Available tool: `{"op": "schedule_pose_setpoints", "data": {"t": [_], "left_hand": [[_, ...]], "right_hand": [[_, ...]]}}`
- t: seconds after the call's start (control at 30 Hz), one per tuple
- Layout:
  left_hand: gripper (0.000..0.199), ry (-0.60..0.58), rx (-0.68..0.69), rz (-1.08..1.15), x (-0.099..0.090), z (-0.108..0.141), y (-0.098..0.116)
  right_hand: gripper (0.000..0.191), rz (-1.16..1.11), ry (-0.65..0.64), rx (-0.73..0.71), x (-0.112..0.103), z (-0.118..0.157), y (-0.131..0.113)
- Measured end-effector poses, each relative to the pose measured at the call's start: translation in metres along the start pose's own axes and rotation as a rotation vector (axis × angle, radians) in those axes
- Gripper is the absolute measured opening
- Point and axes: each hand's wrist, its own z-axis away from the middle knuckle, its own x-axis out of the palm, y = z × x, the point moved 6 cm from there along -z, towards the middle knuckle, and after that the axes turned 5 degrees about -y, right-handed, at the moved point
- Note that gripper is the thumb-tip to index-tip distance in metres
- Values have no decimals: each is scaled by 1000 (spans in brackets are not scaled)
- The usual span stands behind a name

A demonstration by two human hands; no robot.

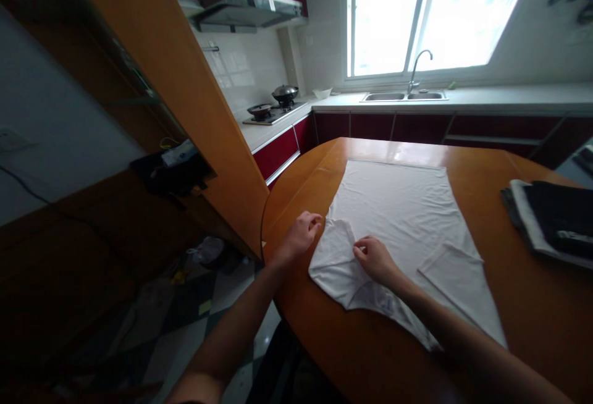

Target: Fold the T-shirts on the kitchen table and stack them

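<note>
A white shirt (398,206) lies spread on the orange-brown wooden table (514,218), its neckline toward the near edge and its hem toward the window. Both sleeves are folded inward over the body. Just off the shirt's left edge, beside the folded left sleeve, is my left hand (303,231), fingers curled but apart and nothing seen in them. My right hand (374,259) is at the inner edge of that same sleeve, with thumb and fingers pinched together. Whether cloth is between those fingertips is too small to tell.
Folded dark and white clothes (560,218) are stacked at the table's right side. A wooden partition (185,101) stands at the left. Beyond the table are a counter with a sink (384,97) and a stove (275,113) with pans.
</note>
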Motion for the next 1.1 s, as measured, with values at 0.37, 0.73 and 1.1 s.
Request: {"op": "schedule_pose_setpoints", "data": {"t": [0.37, 0.73, 1.1], "left_hand": [[16, -354, 137, -159, 33, -83, -23], [33, -116, 290, -165, 33, -42, 18], [59, -332, 343, -473, 67, -18, 26]], "right_hand": [[27, -140, 154, -82, -11, 9, -15], [32, 248, 126, -110, -15, 39, -32], [39, 185, -25, -213, -16, 107, -50]]}}
